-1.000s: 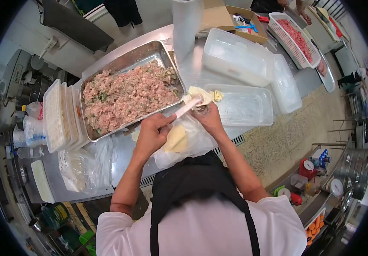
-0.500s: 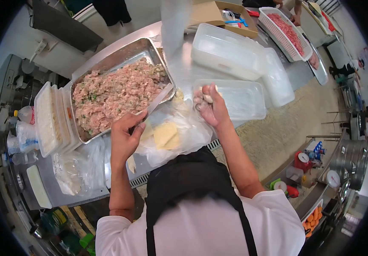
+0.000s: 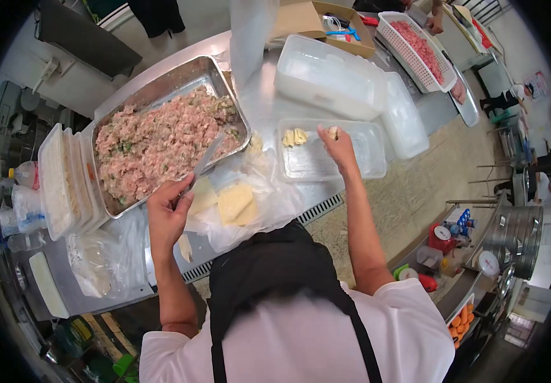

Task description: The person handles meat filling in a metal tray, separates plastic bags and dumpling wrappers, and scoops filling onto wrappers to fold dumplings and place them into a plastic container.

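My left hand (image 3: 170, 207) grips a flat, narrow spatula (image 3: 208, 156), its blade over the near edge of the ground meat filling (image 3: 167, 140) in a steel tray (image 3: 241, 118). My right hand (image 3: 338, 148) is closed around a pale folded dumpling (image 3: 333, 133), partly hidden by the fingers, above a clear plastic tray (image 3: 364, 167). A small cluster of folded dumplings (image 3: 294, 137) lies at that tray's left side. Between my hands, square yellow dough wrappers (image 3: 237, 204) rest on a plastic bag (image 3: 275, 207).
Translucent containers (image 3: 329, 73) stand behind the clear tray. Further back are a cardboard box (image 3: 297, 22) and a white basket (image 3: 438, 80) of meat, with another person's hand (image 3: 435, 24) nearby. Lidded boxes (image 3: 58, 185) line the steel tray's left side.
My right hand has moved over the clear tray, and a cluster of dumplings now lies inside it. The spatula in my left hand has turned and shifted slightly. The view has shifted a little.
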Demonstrator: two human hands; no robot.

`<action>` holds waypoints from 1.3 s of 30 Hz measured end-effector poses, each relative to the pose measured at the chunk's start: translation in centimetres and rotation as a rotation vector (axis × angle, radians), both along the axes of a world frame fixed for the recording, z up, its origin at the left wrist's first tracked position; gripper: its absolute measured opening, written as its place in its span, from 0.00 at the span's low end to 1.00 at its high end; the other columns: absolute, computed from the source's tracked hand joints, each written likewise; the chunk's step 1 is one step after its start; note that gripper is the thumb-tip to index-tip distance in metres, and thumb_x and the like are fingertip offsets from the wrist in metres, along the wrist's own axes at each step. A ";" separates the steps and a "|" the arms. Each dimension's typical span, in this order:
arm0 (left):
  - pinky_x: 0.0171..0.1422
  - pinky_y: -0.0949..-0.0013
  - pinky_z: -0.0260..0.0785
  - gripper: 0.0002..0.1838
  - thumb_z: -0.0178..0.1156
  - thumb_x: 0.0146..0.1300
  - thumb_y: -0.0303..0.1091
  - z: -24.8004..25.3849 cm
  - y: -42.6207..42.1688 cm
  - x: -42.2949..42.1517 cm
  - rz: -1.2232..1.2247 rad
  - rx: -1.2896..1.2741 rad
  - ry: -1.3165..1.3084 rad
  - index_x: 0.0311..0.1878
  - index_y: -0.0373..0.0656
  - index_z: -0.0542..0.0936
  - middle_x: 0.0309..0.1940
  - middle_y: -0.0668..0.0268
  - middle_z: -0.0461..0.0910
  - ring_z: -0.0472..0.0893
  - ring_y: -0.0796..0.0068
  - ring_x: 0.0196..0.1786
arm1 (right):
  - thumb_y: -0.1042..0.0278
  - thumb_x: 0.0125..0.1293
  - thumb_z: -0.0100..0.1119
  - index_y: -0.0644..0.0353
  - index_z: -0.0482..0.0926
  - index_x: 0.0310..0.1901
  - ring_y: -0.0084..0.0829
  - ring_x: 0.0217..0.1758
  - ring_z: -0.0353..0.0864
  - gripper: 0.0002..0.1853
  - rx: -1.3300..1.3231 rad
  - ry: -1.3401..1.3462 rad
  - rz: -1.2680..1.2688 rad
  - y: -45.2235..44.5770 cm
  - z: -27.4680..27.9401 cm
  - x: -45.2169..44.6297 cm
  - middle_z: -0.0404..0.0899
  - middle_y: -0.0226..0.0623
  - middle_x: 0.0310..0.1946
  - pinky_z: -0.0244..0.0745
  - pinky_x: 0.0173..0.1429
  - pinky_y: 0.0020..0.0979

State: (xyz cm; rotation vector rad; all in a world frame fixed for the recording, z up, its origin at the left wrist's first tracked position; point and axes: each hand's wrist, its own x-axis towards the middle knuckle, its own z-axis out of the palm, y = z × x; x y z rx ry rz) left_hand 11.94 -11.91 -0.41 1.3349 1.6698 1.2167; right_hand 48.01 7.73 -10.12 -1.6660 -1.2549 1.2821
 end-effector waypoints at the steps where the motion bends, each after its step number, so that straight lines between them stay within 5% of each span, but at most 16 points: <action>1: 0.38 0.79 0.64 0.21 0.62 0.58 0.16 -0.1 0.0 -0.1 0.018 0.002 -0.010 0.56 0.37 0.84 0.34 0.69 0.79 0.72 0.84 0.34 | 0.48 0.73 0.57 0.63 0.83 0.37 0.33 0.35 0.80 0.22 -0.018 -0.252 0.112 0.3 -1.0 0.4 0.82 0.38 0.31 0.76 0.44 0.34; 5: 0.36 0.79 0.62 0.21 0.63 0.58 0.16 -0.3 -0.3 -0.1 0.033 -0.021 0.013 0.56 0.37 0.84 0.33 0.70 0.78 0.70 0.84 0.32 | 0.46 0.70 0.60 0.61 0.80 0.35 0.27 0.26 0.76 0.22 -0.047 -0.169 0.121 1.3 -5.2 1.2 0.79 0.35 0.27 0.72 0.32 0.30; 7: 0.34 0.78 0.60 0.21 0.63 0.57 0.16 -0.3 -0.2 -0.1 0.034 -0.037 0.021 0.56 0.37 0.84 0.32 0.71 0.77 0.67 0.85 0.31 | 0.53 0.62 0.68 0.63 0.80 0.37 0.32 0.31 0.80 0.18 0.601 -0.510 0.115 2.1 -8.4 0.7 0.81 0.42 0.31 0.76 0.39 0.35; 8: 0.34 0.78 0.60 0.21 0.63 0.57 0.16 -0.4 -0.3 0.0 0.031 -0.036 0.020 0.56 0.37 0.84 0.32 0.71 0.77 0.67 0.85 0.31 | 0.53 0.62 0.68 0.63 0.80 0.37 0.32 0.31 0.80 0.18 0.602 -0.511 0.113 2.1 -8.7 0.4 0.81 0.42 0.31 0.76 0.39 0.35; 10: 0.33 0.78 0.58 0.21 0.63 0.57 0.16 -0.6 -0.3 0.1 0.041 -0.033 0.007 0.56 0.38 0.84 0.31 0.71 0.76 0.65 0.85 0.29 | 0.64 0.51 0.72 0.65 0.81 0.37 0.50 0.43 0.83 0.15 0.514 -0.459 -0.077 1.5 -6.7 -1.6 0.83 0.51 0.35 0.77 0.51 0.43; 14: 0.33 0.78 0.58 0.22 0.62 0.57 0.16 -0.8 -0.7 -0.3 0.053 -0.025 0.042 0.56 0.38 0.84 0.31 0.72 0.75 0.65 0.85 0.29 | 0.70 0.45 0.76 0.64 0.79 0.34 0.49 0.41 0.84 0.16 0.576 -0.461 -0.143 1.3 -5.6 -2.8 0.83 0.49 0.33 0.77 0.47 0.43; 16: 0.32 0.78 0.58 0.21 0.62 0.57 0.16 -0.5 -1.0 -0.4 0.060 -0.032 0.042 0.56 0.39 0.85 0.31 0.72 0.75 0.65 0.85 0.29 | 0.70 0.43 0.78 0.64 0.80 0.35 0.48 0.39 0.84 0.18 0.328 -0.480 -0.106 1.2 -5.0 -2.8 0.84 0.48 0.32 0.77 0.44 0.42; 29: 0.32 0.78 0.58 0.21 0.63 0.56 0.18 -1.0 -1.7 0.2 0.093 -0.046 0.028 0.55 0.39 0.85 0.28 0.72 0.75 0.66 0.85 0.28 | 0.66 0.44 0.80 0.64 0.84 0.37 0.44 0.38 0.86 0.19 0.352 -0.504 -0.083 1.6 -5.3 -2.5 0.86 0.45 0.32 0.80 0.45 0.38; 32: 0.32 0.78 0.58 0.21 0.63 0.56 0.18 -1.1 -1.8 0.0 0.095 -0.033 0.025 0.55 0.39 0.85 0.29 0.72 0.75 0.66 0.85 0.28 | 0.66 0.49 0.77 0.66 0.82 0.39 0.38 0.42 0.87 0.18 0.254 -0.366 -0.070 1.3 -4.1 -2.1 0.86 0.45 0.34 0.80 0.45 0.37; 35: 0.32 0.78 0.59 0.21 0.63 0.57 0.18 -1.7 -2.1 -0.2 0.123 -0.016 -0.020 0.56 0.40 0.84 0.31 0.72 0.76 0.66 0.86 0.29 | 0.67 0.59 0.70 0.68 0.82 0.41 0.33 0.48 0.86 0.14 0.306 -0.014 -0.030 1.0 -3.8 -2.1 0.86 0.43 0.38 0.81 0.47 0.34; 37: 0.33 0.79 0.60 0.21 0.62 0.59 0.18 -1.9 -2.0 -0.6 0.127 -0.012 0.045 0.57 0.40 0.83 0.33 0.72 0.77 0.67 0.86 0.30 | 0.70 0.66 0.63 0.70 0.81 0.42 0.29 0.52 0.84 0.10 -0.016 0.635 -0.062 -0.7 0.7 -4.3 0.85 0.40 0.40 0.81 0.50 0.29; 39: 0.34 0.79 0.61 0.21 0.61 0.60 0.19 -2.3 -1.8 -0.4 0.174 0.000 0.011 0.58 0.39 0.82 0.33 0.71 0.77 0.68 0.86 0.31 | 0.72 0.70 0.59 0.70 0.82 0.46 0.25 0.49 0.84 0.10 -0.010 0.661 0.019 -1.2 1.5 -6.5 0.85 0.37 0.41 0.79 0.52 0.25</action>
